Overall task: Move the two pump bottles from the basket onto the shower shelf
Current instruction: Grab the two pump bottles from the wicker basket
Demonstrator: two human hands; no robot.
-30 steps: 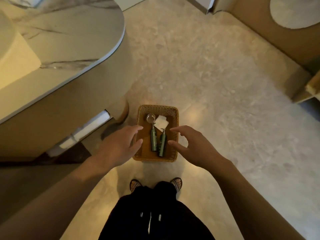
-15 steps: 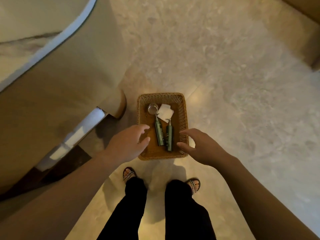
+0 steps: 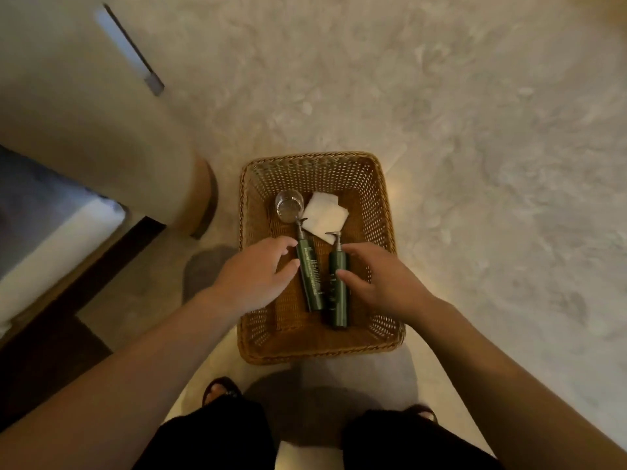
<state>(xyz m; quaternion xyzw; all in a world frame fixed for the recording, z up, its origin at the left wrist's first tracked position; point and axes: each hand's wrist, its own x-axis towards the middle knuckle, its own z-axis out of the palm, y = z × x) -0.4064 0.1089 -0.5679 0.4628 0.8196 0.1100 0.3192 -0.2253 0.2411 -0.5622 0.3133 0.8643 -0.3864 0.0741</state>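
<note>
A brown wicker basket [image 3: 380, 205] stands on the stone floor in front of me. Two dark green pump bottles lie flat side by side on its bottom, pump heads pointing away from me. My left hand [image 3: 252, 278] reaches into the basket with fingers spread, fingertips touching the side of the left bottle [image 3: 309, 276]. My right hand [image 3: 380, 278] is open too, thumb and forefinger against the right bottle [image 3: 337, 293]. Neither bottle is lifted. No shower shelf is in view.
A clear drinking glass [image 3: 288, 205] and a folded white cloth [image 3: 325, 217] lie at the basket's far end. A beige vanity base [image 3: 112, 140] stands to the left. My feet in sandals [image 3: 220, 390] are just behind the basket.
I have bent lower, so the basket looks larger and nearer. Both hands have dropped from above the rim into the basket and now touch the bottles.
</note>
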